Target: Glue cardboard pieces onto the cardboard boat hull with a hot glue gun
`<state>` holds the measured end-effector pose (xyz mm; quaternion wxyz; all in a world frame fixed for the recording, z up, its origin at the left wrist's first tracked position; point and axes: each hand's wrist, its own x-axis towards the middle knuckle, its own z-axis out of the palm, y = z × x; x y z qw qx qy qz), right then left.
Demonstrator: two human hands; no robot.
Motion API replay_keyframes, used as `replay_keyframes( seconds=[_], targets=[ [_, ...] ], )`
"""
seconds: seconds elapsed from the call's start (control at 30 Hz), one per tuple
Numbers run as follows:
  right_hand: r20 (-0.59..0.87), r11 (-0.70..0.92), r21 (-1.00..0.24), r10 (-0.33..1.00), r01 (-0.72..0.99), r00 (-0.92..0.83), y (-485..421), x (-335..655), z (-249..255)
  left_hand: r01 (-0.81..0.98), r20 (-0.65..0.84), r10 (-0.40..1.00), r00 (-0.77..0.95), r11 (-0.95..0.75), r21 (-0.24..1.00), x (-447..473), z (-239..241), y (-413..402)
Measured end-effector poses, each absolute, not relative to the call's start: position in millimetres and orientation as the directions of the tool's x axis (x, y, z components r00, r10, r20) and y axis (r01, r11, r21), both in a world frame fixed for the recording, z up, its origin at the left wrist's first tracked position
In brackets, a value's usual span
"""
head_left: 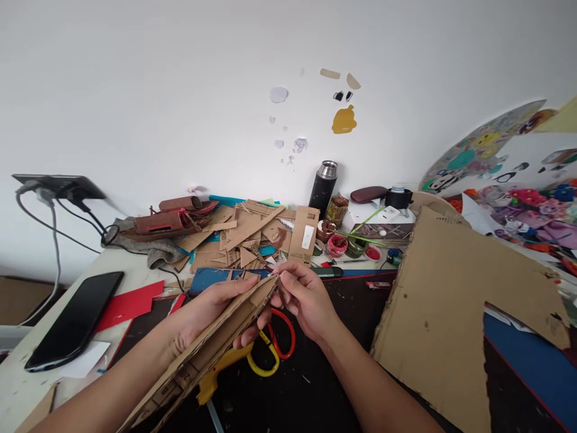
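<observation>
A long, narrow cardboard boat hull (pixel 211 337) slants up from the lower left, its pointed tip near the middle of the view. My left hand (pixel 225 307) is wrapped round it, thumb on the upper edge and fingers under the far side. At the tip, my right hand (pixel 309 297) pinches the cardboard between thumb and fingers. Beneath the hands lie scissors with red and yellow handles (pixel 264 364) and a yellow glue gun (pixel 220 370), partly hidden by the cardboard.
Cardboard scraps (pixel 252 231) pile up at the back, beside a brown model boat (pixel 169 222). A black flask (pixel 323 187) and open paint pots (pixel 337 245) stand by the wall. A large cardboard sheet (pixel 442 313) covers the right; a phone (pixel 76 319) lies left.
</observation>
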<state>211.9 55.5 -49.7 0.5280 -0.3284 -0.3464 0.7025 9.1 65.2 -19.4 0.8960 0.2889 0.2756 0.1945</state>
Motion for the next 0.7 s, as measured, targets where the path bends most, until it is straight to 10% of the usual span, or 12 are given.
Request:
replay_keyframes(
  seconds=[0.7],
  targets=[
    [-0.074,-0.246,-0.768,0.951,-0.591,-0.299,53.3,205.1,-49.9,-0.228,-0.418,0.511,0.752,0.795,0.562,17.2,-27.8,63.9]
  ],
)
